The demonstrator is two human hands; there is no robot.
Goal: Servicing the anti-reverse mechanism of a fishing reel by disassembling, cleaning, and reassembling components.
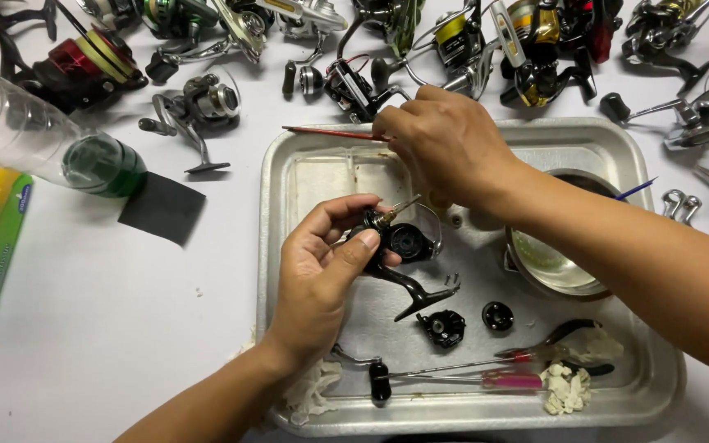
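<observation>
Near the tabletop's front edge: left hand [322, 271] pinching a black stripped reel body [400, 254] over the metal tray [285, 213], brass shaft bared. Right of that, right hand [445, 148] closed around a thin red-handled brush [330, 133], tip toward the tray's far-left corner. Already off, by the look: two black parts [469, 321], handle [379, 379], beside screwdrivers [494, 379]. Reassembly seemingly ahead. Whole reels [198, 107] along the far edge.
</observation>
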